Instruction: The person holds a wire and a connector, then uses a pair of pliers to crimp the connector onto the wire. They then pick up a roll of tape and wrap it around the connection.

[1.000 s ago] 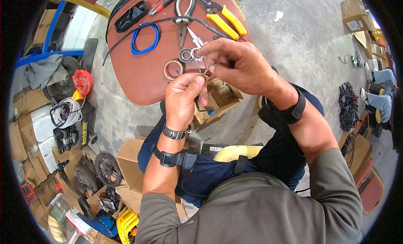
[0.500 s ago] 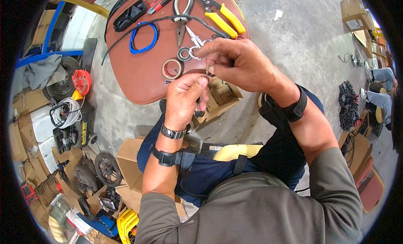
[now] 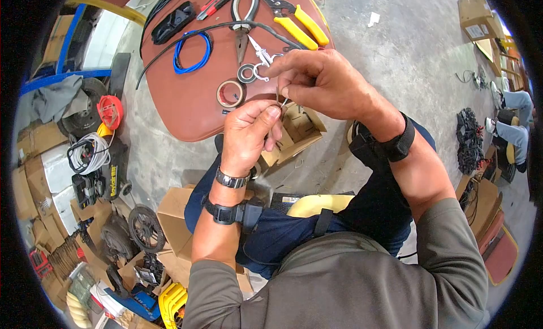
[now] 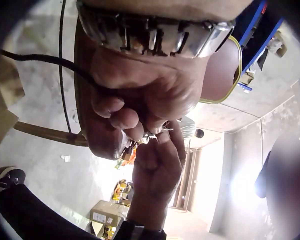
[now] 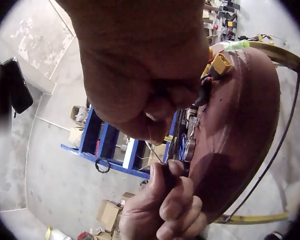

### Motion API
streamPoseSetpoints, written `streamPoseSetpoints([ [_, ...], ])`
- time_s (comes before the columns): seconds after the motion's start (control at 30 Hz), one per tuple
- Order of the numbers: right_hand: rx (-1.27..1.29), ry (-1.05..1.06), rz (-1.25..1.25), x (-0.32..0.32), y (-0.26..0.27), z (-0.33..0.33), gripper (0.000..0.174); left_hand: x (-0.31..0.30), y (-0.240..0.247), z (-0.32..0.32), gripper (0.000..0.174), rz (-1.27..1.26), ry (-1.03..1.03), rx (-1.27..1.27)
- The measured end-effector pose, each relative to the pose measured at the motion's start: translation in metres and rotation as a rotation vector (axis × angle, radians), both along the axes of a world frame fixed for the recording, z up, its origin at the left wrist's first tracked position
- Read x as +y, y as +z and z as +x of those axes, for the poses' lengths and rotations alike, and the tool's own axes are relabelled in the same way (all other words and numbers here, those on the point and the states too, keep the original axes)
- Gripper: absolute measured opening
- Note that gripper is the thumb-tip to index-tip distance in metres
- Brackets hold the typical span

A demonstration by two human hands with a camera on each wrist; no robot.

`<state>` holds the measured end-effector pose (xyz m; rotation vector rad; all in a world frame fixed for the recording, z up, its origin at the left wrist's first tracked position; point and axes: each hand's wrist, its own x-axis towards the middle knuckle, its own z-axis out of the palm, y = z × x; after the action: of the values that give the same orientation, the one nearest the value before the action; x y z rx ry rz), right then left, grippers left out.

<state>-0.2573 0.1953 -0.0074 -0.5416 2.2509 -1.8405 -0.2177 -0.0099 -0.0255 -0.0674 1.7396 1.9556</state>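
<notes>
The left hand (image 3: 249, 128) grips a black cable (image 4: 50, 60) that runs into its curled fingers in the left wrist view. Thin wires (image 5: 155, 151) stick up from between its thumb and forefinger. Just above, the right hand (image 3: 325, 83) pinches the ends of these wires between thumb and forefinger. Both sets of fingertips are close together over the near edge of a brown stool top (image 3: 186, 111). Beyond them lie small white-handled scissors (image 3: 261, 56), a black tape roll (image 3: 246, 74) and a brown tape roll (image 3: 231, 93).
Long-nose pliers (image 3: 241, 43), yellow-handled wire strippers (image 3: 305, 26), a coil of blue wire (image 3: 192, 53), a red utility knife (image 3: 215, 3) and a black case (image 3: 173, 22) lie farther back on the stool. An open cardboard box (image 3: 300, 134) stands below the hands.
A blue piece dangling under the left hand has gone out of sight. Both hands stay close together, shifting slightly, and the wire between their fingertips shows more clearly.
</notes>
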Motion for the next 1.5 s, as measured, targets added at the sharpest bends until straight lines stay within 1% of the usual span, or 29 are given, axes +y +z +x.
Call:
streamPoseSetpoints([
  [0.07,0.005,0.002,-0.041,0.0,0.001,-0.001,0.03,0.001,0.0,0.0,0.021,-0.002,0.004,0.001],
  [0.23,-0.062,0.021,-0.025,-0.001,0.0,0.0,0.033,0.0,-0.004,-0.001,0.019,0.009,0.001,0.0],
  [0.57,-0.089,0.0,-0.021,-0.005,0.002,0.002,0.037,0.006,-0.005,0.002,0.013,-0.103,0.033,0.083],
  [0.77,-0.111,-0.006,0.041,-0.005,0.003,0.001,0.035,0.008,-0.007,0.003,0.012,-0.141,0.055,0.103],
  [0.87,-0.111,-0.03,0.029,-0.006,0.005,0.0,0.033,0.008,-0.007,0.002,0.012,-0.176,0.06,0.101],
  [1.03,-0.027,-0.079,0.003,-0.009,-0.002,0.001,0.035,0.011,-0.004,0.003,0.01,-0.245,0.082,0.091],
  [1.17,-0.029,-0.098,-0.004,-0.01,-0.003,0.001,0.034,0.012,-0.006,0.004,0.01,-0.236,0.083,0.111],
  [1.27,0.044,-0.096,0.027,-0.01,-0.007,0.001,0.035,0.012,-0.007,0.004,0.01,-0.249,0.074,0.122],
  [1.37,-0.05,-0.077,0.101,-0.008,0.006,0.001,0.029,0.013,-0.006,0.005,0.011,-0.261,0.077,0.133],
  [1.5,0.025,-0.102,0.05,-0.011,-0.003,0.002,0.034,0.012,-0.008,0.005,0.011,-0.268,0.074,0.138],
])
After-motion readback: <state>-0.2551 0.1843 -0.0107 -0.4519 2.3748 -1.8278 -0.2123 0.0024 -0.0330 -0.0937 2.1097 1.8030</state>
